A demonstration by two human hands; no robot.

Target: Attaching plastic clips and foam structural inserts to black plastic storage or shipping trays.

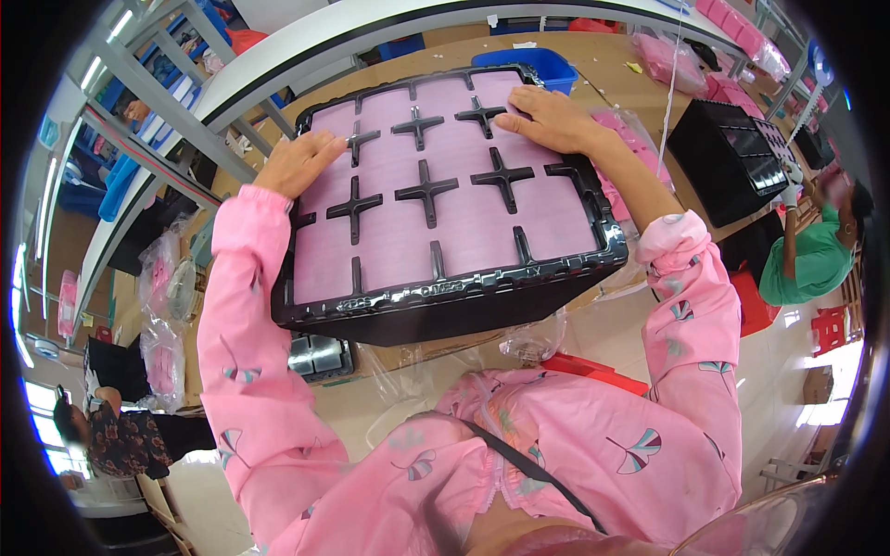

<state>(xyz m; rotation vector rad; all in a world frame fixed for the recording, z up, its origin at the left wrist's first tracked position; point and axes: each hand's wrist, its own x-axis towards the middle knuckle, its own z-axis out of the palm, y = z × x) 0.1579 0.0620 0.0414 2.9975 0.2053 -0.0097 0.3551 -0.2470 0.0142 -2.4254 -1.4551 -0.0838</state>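
In front of me stands a deep black plastic tray or stack of trays (445, 275), slightly tilted in view. Soft-looking pink material (389, 218) fills its top, between a shiny black rim and several black cross-shaped dividers (428, 193). My left hand (301, 163) rests on the far left part of the top, fingers stretched toward a divider. At the far right corner my right hand (553, 122) lies over the rim, its fingers spread on the pink surface beside another divider. Neither hand grips anything that I can see.
A brown work table (598, 63) carries the tray, with a blue bin (553, 69) behind it. Pink bagged pieces (619, 139) lie to the right, near another black stack (714, 162). A person in green (811, 255) works there; another person (120, 431) is at lower left.
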